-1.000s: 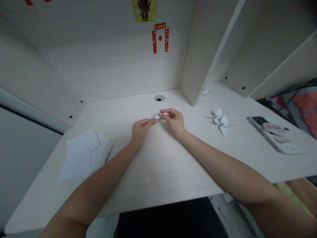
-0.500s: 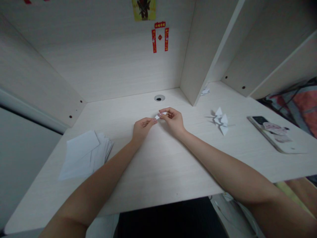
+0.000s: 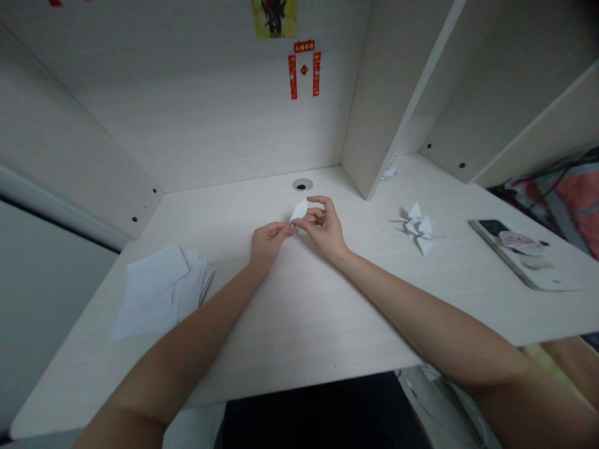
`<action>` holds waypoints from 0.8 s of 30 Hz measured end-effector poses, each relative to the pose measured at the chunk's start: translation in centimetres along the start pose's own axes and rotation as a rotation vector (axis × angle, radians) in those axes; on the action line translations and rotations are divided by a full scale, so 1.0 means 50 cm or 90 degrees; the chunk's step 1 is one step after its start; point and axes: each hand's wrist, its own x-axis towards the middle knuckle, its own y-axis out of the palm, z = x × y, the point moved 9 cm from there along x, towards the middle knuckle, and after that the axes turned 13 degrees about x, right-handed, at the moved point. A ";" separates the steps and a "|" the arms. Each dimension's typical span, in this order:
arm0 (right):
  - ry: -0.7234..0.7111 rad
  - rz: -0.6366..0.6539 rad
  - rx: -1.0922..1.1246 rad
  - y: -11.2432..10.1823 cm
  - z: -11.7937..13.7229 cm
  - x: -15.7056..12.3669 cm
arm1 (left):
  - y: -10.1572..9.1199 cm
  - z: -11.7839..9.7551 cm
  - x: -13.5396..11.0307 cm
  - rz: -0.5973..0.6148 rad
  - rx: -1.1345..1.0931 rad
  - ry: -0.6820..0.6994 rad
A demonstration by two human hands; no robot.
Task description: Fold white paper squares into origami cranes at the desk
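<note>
We have a small white paper [image 3: 299,210] between our two hands, over the middle of the tabletop [image 3: 281,324], a little nearer to us than the round hole [image 3: 302,185]. It stands up at a slant; whether its lower end touches the wood we cannot tell. Our left hand [image 3: 267,243] is closed, with thumb and forefinger pinched together on that lower end. Our right hand [image 3: 326,232] is partly open: the thumb tip lies at the same end, against the left fingertips, while the forefinger arches up to the upper point and the other fingers curl. Whether it grips or merely steadies, we cannot tell.

To our left lies a loose stack [image 3: 156,290] of white sheets, just beside our left forearm [image 3: 199,333]. To our right, well apart from the hands, pointed folded shapes [image 3: 418,229] sit clustered together, and farther right a phone [image 3: 512,254] lies back up. A white scrap [image 3: 390,173] shows past the divider [image 3: 390,93], partly hidden. On the back panel [image 3: 210,112], red strips [image 3: 292,77] hang below a yellow picture [image 3: 275,17].
</note>
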 end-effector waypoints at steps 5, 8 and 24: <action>0.071 0.029 0.017 0.005 -0.029 0.005 | -0.001 -0.005 -0.002 0.001 0.000 0.011; 0.098 0.031 0.000 0.005 -0.034 0.006 | -0.001 -0.008 -0.003 -0.003 0.011 0.017; 0.075 0.063 0.005 0.010 -0.022 0.009 | 0.006 -0.013 -0.005 0.018 0.012 0.013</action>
